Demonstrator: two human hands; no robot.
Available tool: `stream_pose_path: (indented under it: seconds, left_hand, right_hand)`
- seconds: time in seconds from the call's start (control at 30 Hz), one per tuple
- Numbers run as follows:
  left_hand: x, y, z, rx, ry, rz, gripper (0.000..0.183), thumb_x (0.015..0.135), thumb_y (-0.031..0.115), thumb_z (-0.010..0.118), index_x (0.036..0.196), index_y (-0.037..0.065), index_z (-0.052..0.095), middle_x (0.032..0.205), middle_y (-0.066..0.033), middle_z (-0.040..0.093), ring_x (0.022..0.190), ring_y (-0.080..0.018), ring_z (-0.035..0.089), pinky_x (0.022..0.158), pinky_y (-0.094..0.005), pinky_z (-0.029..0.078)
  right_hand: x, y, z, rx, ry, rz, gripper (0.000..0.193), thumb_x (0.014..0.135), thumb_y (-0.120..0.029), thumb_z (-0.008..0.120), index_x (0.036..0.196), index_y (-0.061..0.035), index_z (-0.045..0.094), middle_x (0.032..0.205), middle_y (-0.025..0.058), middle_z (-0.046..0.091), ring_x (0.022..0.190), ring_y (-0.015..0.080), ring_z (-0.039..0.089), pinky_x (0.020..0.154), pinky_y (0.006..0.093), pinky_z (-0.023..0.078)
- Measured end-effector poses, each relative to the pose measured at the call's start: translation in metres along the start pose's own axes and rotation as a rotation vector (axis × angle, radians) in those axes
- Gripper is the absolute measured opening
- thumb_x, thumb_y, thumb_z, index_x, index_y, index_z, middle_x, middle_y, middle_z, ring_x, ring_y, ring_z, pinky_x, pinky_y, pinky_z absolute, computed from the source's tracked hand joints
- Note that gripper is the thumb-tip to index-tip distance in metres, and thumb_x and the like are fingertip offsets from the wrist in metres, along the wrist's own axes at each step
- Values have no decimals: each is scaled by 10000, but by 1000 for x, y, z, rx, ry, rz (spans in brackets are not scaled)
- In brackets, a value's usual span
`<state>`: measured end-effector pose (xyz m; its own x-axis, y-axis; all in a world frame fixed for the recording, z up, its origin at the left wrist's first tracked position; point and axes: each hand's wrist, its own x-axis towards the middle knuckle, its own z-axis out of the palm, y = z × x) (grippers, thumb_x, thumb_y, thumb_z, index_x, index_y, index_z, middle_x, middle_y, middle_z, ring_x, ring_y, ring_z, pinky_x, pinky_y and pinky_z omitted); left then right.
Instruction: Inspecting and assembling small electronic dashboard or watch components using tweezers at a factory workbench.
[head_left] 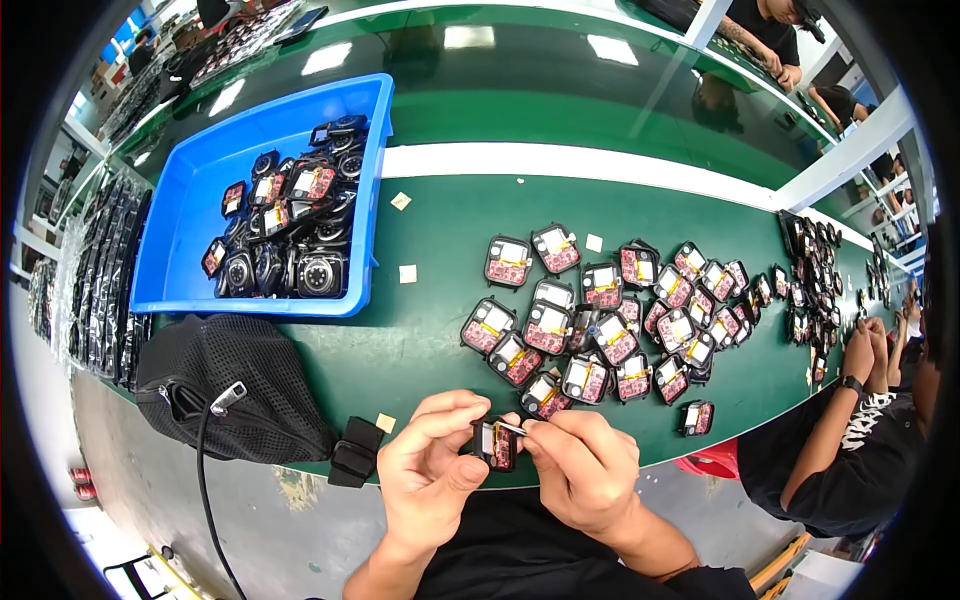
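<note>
Close to my body, at the front edge of the green table, my left hand (pixel 430 470) holds a small black device housing (pixel 497 452) between thumb and fingers. The housing is open, and a red circuit board with a yellow strip shows inside. My right hand (pixel 585 470) pinches a thin pale piece (pixel 512 428) at the housing's upper edge; its kind is too small to tell. Beyond my hands lie many similar open housings (pixel 548 327), with red boards, white rectangles and yellow strips. One separate housing (pixel 696 418) rests to the right, near the table edge.
A blue bin (pixel 382 190) with black devices stands at the far left. Before it lie a black mesh bag (pixel 230 385), a black cable (pixel 203 480) and a folded black strap (pixel 355 452). At right, a co-worker (pixel 835 450) sits beside more devices (pixel 810 280).
</note>
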<state>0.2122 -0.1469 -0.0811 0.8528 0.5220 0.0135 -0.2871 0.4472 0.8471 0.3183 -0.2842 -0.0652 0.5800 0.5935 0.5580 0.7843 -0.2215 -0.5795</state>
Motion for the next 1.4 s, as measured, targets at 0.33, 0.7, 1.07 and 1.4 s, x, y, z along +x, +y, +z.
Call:
stream_pose_path:
  seconds: [0.33,0.7,1.07,1.4]
  left_hand:
    - [3,10,1,-95,7,36,517,952,314,737,1271,-49,556,1222,-236,601,1134,-385,667,906,-509,630]
    - [58,85,-23,426,66,499,708,977,321,713,1494,8,344,1284,-199,563,1162,-322,633,951,-455,593]
    - [108,103,-31,1517,557,716,214,966,64,673,1161,-21,654,1341,-161,616,1252,-306,584,1078,-419,430]
    - [9,31,5,174,-216,62,533,902,161,799,1319,-73,563,1415,-243,494,1264,-378,594,1065,-485,517]
  right_hand:
    - [-3,-7,-9,-2,34,132,255,789,-13,785,1037,5,728,918,110,619,558,174,568,487,301,469]
    - [-7,-17,-7,-304,-168,183,324,764,-172,821,1071,-85,765,977,55,601,577,169,615,501,295,508]
    - [-13,-13,-16,-127,-253,112,311,726,-156,886,973,-89,710,1121,93,646,629,181,674,535,306,551]
    - [-12,-7,-16,584,42,240,430,703,-122,953,959,-10,626,1116,154,676,658,62,589,507,237,480]
